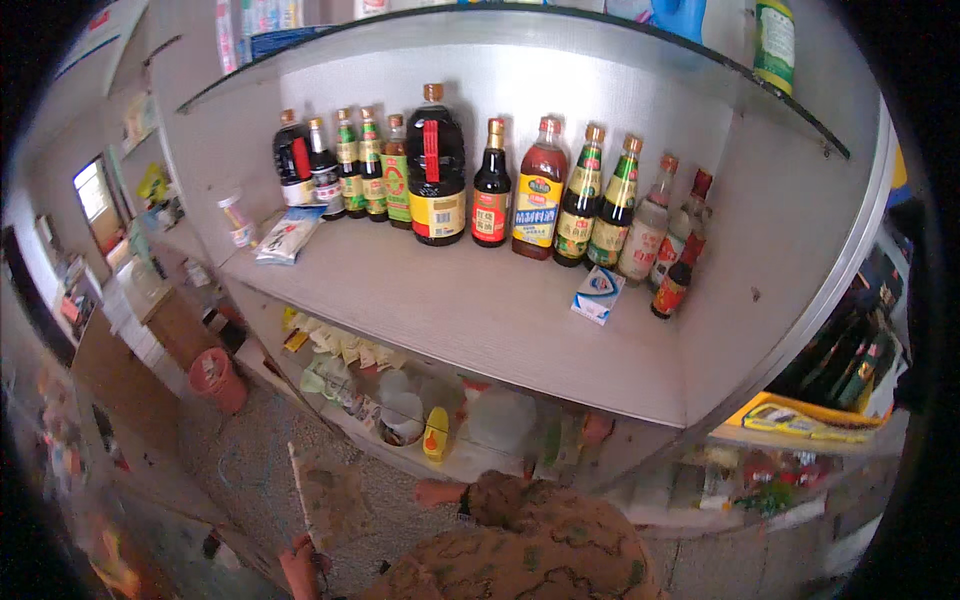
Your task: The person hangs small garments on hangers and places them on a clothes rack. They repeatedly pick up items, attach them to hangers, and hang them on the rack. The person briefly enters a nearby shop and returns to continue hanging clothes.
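Note:
My left hand is low in the view, its fingers closed at the lower end of a brownish, cloth-like sheet with a pale, rod-like edge. Nearer the middle, my right hand extends from a brown patterned sleeve, below the front of the cabinet; blur hides whether its fingers hold anything. Before me, a shelf board carries a row of bottles, among them a large dark bottle, a red-brown cooking wine bottle and a soy sauce bottle. A small white-and-blue box lies in front of them.
A glass shelf spans above the bottles. White-and-blue packets and a small tub occupy the board's left end. Below, a lower shelf holds a yellow bottle. A pink bin stands on the floor; a yellow crate is at right.

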Demonstrator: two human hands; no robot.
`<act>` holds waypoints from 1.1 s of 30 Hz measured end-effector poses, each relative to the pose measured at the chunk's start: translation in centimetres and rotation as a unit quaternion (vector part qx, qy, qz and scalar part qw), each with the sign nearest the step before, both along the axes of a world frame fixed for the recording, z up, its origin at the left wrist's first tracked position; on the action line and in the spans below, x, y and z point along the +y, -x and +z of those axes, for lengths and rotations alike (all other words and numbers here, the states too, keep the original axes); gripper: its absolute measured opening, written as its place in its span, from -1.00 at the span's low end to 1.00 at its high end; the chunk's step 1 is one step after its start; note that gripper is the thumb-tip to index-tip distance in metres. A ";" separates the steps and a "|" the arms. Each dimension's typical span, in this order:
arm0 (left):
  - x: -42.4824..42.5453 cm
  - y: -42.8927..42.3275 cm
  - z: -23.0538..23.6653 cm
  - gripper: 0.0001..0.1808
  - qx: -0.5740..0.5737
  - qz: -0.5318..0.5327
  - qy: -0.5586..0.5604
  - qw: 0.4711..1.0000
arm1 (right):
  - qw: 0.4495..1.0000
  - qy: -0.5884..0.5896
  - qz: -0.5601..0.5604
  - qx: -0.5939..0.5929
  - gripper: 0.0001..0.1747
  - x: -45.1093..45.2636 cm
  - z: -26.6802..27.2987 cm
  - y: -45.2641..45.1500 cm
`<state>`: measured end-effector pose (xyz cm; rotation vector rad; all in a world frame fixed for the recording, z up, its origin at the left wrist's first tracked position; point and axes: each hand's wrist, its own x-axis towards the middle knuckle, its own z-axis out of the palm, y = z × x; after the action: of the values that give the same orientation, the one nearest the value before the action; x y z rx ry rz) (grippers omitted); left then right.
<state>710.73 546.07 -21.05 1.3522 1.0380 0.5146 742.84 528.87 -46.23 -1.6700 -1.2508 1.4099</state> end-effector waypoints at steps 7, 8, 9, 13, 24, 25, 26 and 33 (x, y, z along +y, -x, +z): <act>12.4 -0.5 -7.5 -0.65 0.017 -0.227 -0.425 0.876 | 0.985 -0.053 0.005 -0.162 -0.70 6.1 4.4 -0.1; 13.1 -0.7 -7.6 -0.63 -0.014 -0.229 -0.495 0.838 | 0.990 -0.057 -0.029 -0.129 -0.72 5.8 5.2 -0.3; 14.1 -0.7 -7.2 -0.66 0.035 -0.260 -0.372 0.890 | 0.990 -0.091 -0.069 -0.088 -0.72 5.2 6.1 -0.8; 18.2 -4.3 -4.5 -0.72 0.128 -0.275 -0.045 0.952 | 0.968 -0.030 -0.248 -0.022 -0.72 3.1 13.3 -0.4; 20.8 -11.2 -0.8 -0.65 0.089 -0.322 0.029 0.942 | 0.896 -0.147 -0.417 0.022 -0.63 -8.8 46.5 1.1; 20.3 -12.0 -0.2 -0.64 0.097 -0.333 0.026 0.938 | 0.872 -0.134 -0.471 0.001 -0.63 -10.3 49.1 0.9; 19.9 -12.6 0.3 -0.63 0.108 -0.346 0.016 0.932 | 0.854 -0.171 -0.491 -0.011 -0.64 -11.6 51.3 0.6; 17.6 -15.0 0.7 -0.60 0.262 -0.387 -0.041 0.883 | 0.635 -0.276 -0.699 -0.180 -0.63 -20.8 61.0 -4.3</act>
<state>725.69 563.63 -20.32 1.8896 0.7922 -0.4380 747.12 508.06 14.73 -1.6826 -0.1391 -0.2735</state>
